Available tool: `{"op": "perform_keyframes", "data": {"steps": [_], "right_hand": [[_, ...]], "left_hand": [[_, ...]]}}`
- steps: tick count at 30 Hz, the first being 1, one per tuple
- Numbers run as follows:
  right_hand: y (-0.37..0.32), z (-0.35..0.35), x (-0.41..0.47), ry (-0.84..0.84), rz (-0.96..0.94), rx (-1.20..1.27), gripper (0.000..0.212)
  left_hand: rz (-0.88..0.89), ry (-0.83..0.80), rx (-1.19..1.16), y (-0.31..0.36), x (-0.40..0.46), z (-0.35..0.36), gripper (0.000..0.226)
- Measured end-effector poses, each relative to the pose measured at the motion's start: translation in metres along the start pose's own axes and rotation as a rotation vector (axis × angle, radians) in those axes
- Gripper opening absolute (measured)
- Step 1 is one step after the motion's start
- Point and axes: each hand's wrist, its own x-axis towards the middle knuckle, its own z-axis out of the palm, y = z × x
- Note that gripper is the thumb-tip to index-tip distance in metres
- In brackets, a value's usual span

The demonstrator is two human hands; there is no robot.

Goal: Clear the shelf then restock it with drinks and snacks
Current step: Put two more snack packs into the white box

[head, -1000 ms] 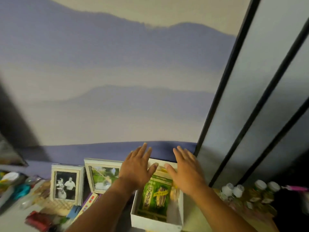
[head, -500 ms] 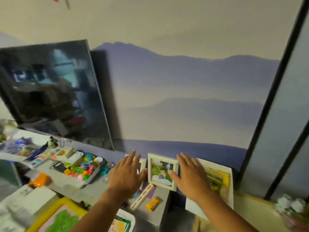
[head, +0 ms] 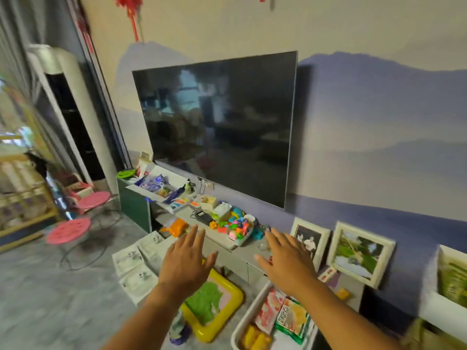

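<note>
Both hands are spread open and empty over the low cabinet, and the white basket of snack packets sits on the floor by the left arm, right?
Not quite. In the head view the white basket of snack packets sits below the right arm, not the left. Both the left hand and right hand are indeed open and empty over the low cabinet.

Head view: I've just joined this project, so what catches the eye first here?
The big dark TV on the wall, above a low shelf cluttered with bright toys. In front, the left hand and right hand hover open and empty, over a white snack tray.
</note>
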Motion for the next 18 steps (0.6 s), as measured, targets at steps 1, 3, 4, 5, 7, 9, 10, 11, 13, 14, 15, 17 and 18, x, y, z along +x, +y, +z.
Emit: {"op": "perform_keyframes", "data": {"steps": [1,3,4,5,7,9,10,11,13,14,15,17,18], "right_hand": [[-0.011,0.007,0.004,-0.012,0.004,-0.003,0.077],[-0.018,0.019,0.012,-0.014,0.025,0.007,0.077],[-0.019,0.026,0.016,-0.013,0.042,0.007,0.077],[-0.016,0.031,0.02,-0.01,0.064,0.005,0.077],[-0.007,0.042,0.027,-0.01,0.121,0.014,0.076],[0.009,0.054,0.033,-0.011,0.19,0.047,0.076],[0.018,0.061,0.035,-0.008,0.227,0.065,0.076],[0.029,0.068,0.037,-0.011,0.269,0.084,0.077],[0.049,0.082,0.04,-0.021,0.356,0.111,0.077],[0.058,0.089,0.039,-0.031,0.392,0.117,0.077],[0.066,0.095,0.038,-0.045,0.426,0.121,0.077],[0.081,0.106,0.036,-0.071,0.503,0.141,0.077],[0.087,0.111,0.034,-0.084,0.537,0.156,0.077]], "left_hand": [[0.0,-0.005,-0.005,-0.014,0.002,0.001,0.085],[0.02,-0.009,-0.021,-0.027,0.01,0.008,0.079],[0.036,-0.015,-0.033,-0.028,0.015,0.012,0.078],[0.052,-0.031,-0.044,-0.027,0.021,0.018,0.077],[0.101,-0.064,-0.058,-0.021,0.037,0.031,0.078],[0.155,-0.097,-0.066,-0.01,0.055,0.047,0.078],[0.177,-0.121,-0.071,-0.005,0.065,0.055,0.077],[0.195,-0.145,-0.071,0.001,0.075,0.064,0.077],[0.243,-0.186,-0.056,0.011,0.096,0.082,0.077],[0.265,-0.204,-0.056,0.017,0.104,0.092,0.077],[0.283,-0.223,-0.062,0.022,0.111,0.102,0.078],[0.321,-0.257,-0.073,0.034,0.126,0.123,0.078],[0.341,-0.278,-0.076,0.04,0.131,0.134,0.077]]}}
